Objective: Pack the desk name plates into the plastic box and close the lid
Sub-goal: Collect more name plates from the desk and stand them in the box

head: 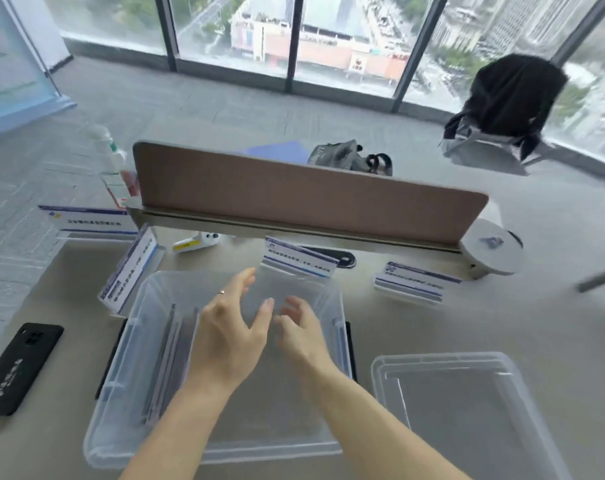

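A clear plastic box (114, 368) stands open on the desk in front of me, with several name plates (166, 362) stacked on edge along its left wall. Both hands hover over the box's middle. My left hand (228, 334) is open with fingers spread and wears a ring. My right hand (301, 330) is open too, fingers loosely curled, holding nothing. The clear lid (467, 407) lies flat to the right of the box. More name plates stand on the desk: one behind the box (299, 259), one at the right (413, 282), one leaning at the box's left corner (129, 268), one far left (90, 220).
A brown divider panel (308, 199) runs across the back of the desk. A black phone (20, 367) lies at the left edge. A water bottle (110, 164), a white and yellow tool (195, 241) and a round white device (491, 245) sit near the divider. A chair (502, 109) with a dark jacket stands by the window.
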